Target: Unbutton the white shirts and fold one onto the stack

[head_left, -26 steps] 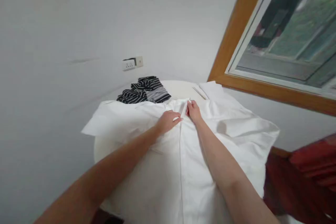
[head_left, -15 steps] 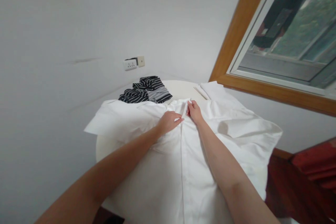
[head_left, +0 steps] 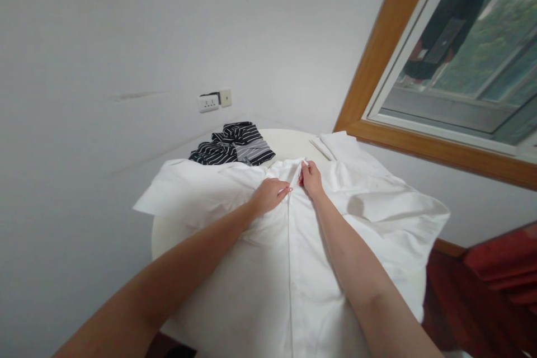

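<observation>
A white shirt (head_left: 369, 207) lies spread, front up, over a small round white table (head_left: 289, 142). Its front placket runs down the middle toward me. My left hand (head_left: 268, 194) rests on the left front panel near the collar, fingers pressed together against the placket edge. My right hand (head_left: 310, 178) is just across the placket, its fingers pinched on the shirt's edge close to the collar. The two hands are almost touching at the top of the placket.
A crumpled black-and-white striped garment (head_left: 235, 144) lies at the table's far side by the wall. A folded white cloth (head_left: 342, 144) sits at the far right. A wall socket (head_left: 208, 102), a wood-framed window (head_left: 377, 61) and red fabric (head_left: 499, 260) lie around.
Both hands stay at the top of the placket, with only slight finger movement. The view has shifted a little.
</observation>
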`<action>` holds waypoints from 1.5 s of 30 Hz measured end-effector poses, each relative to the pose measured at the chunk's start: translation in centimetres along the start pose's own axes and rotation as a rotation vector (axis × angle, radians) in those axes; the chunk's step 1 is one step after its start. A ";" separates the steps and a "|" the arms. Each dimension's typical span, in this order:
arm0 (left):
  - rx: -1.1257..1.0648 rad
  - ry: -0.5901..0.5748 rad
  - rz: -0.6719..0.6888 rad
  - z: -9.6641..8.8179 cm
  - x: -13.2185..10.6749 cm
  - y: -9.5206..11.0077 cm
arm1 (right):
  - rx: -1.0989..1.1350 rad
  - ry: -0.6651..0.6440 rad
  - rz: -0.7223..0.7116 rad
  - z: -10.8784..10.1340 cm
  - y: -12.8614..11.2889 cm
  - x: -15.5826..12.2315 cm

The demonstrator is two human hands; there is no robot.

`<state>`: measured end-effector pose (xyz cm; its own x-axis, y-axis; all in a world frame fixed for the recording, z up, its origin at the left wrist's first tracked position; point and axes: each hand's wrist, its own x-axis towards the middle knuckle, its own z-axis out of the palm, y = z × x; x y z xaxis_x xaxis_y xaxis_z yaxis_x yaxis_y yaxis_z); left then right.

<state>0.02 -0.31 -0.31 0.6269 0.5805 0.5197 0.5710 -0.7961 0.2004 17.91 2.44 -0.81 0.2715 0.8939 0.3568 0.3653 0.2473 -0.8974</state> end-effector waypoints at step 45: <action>0.269 0.052 0.103 -4.6 2.5 0.0 | -0.460 0.479 -0.121 -2.4 -3.9 3.3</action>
<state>-0.81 0.36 4.85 0.6647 0.4837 0.5694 0.6303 -0.7723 -0.0797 19.54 3.48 4.46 0.5313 0.5789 0.6185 0.7311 0.0556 -0.6800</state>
